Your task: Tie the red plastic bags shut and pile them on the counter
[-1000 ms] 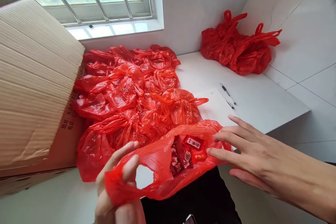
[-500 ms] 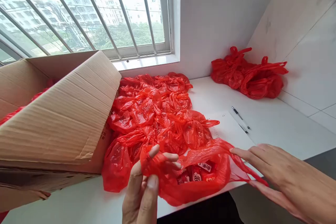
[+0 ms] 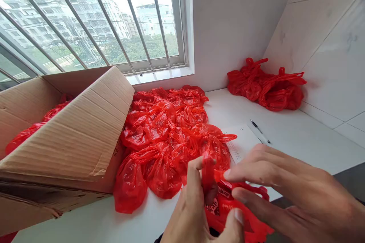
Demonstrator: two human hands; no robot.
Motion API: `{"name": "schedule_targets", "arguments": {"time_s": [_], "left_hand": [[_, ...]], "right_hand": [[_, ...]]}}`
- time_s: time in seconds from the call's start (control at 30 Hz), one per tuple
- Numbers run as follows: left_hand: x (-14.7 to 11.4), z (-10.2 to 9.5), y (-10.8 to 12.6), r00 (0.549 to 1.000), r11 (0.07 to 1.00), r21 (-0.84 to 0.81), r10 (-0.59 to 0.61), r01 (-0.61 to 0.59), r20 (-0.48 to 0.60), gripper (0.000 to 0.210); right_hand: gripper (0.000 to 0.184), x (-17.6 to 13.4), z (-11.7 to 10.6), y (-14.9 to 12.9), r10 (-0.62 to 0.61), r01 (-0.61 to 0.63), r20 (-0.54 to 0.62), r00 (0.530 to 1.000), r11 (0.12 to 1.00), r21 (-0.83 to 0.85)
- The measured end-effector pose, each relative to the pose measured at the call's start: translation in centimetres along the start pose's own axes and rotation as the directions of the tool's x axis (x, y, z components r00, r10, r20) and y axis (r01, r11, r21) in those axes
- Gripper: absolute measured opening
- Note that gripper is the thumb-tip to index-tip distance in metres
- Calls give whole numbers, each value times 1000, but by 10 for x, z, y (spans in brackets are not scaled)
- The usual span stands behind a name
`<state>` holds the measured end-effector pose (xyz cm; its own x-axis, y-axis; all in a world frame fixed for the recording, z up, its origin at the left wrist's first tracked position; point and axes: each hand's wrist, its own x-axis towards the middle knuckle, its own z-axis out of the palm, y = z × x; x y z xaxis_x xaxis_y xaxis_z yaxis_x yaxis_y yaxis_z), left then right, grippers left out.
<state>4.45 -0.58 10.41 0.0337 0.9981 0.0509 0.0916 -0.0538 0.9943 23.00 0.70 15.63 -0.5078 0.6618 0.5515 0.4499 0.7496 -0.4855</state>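
A thin red plastic bag (image 3: pixel 253 220) is bunched between my two hands at the table's front edge. Inside it lie small red packets (image 3: pixel 224 191) with white and dark lettering. My left hand (image 3: pixel 191 205) has part of the bag looped over its fingers, with the thumb apart below. From the right, my right hand (image 3: pixel 288 190) pinches the bag's upper edge between thumb and fingers. Just beyond, several knotted red bags (image 3: pixel 159 125) sit packed in rows on the white table, their ends twisted upward.
An open cardboard box (image 3: pixel 80 121) with red bags inside stands at the left. A pen (image 3: pixel 259 131) and a printed paper sheet (image 3: pixel 245 138) lie on the table (image 3: pixel 322 140). More red bags (image 3: pixel 265 85) are heaped against the wall, right of the barred window (image 3: pixel 114 19).
My hands have come together over the bag, the left moving right and the right moving left. The bag's mouth, spread wide before, is now gathered. The view has shifted slightly.
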Motion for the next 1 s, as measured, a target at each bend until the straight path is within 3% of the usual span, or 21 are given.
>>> {"name": "schedule_targets", "arguments": {"time_s": [0.07, 0.13, 0.27, 0.33, 0.43, 0.53, 0.63, 0.73, 0.8, 0.9, 1.0], "left_hand": [[8, 2, 2, 971, 991, 78, 86, -106, 225, 35], [16, 0, 3, 940, 984, 81, 125, -158, 317, 11], [22, -11, 2, 992, 998, -29, 54, -51, 114, 21], [21, -16, 0, 996, 995, -89, -42, 50, 84, 23], [22, -21, -6, 986, 982, -111, -144, 153, 89, 31], [25, -26, -13, 983, 987, -50, -146, 152, 108, 39], [28, -28, -13, 968, 989, -83, -102, 124, 229, 45], [28, -25, -3, 932, 971, -190, -71, 146, 355, 49], [27, -22, 4, 921, 973, -171, -79, 154, 382, 44], [25, -19, 4, 944, 988, -77, -106, 136, 312, 22], [25, -21, -6, 979, 993, -77, -79, 95, 190, 34]], "right_hand": [[20, 14, 11, -3, -42, 39, 36, 998, 997, 70], [17, 23, 18, -1, -44, 36, 50, 998, 989, 142], [40, 25, 25, 16, 43, -62, 106, 993, 980, 186], [45, 20, 27, 23, 88, -110, 122, 989, 977, 184], [46, 14, 30, 26, 90, -110, 102, 991, 974, 200], [36, 15, 34, 22, -8, -5, 76, 997, 986, 165], [13, 22, 35, 21, -50, 46, 21, 999, 985, 164], [10, 30, 34, 23, 0, 7, -34, 999, 982, 191], [10, 34, 32, 23, 23, -16, -38, 999, 983, 185], [12, 36, 30, 25, 39, -40, 8, 999, 973, 228], [26, 35, 28, 32, 159, -171, 65, 985, 948, 268]]}}
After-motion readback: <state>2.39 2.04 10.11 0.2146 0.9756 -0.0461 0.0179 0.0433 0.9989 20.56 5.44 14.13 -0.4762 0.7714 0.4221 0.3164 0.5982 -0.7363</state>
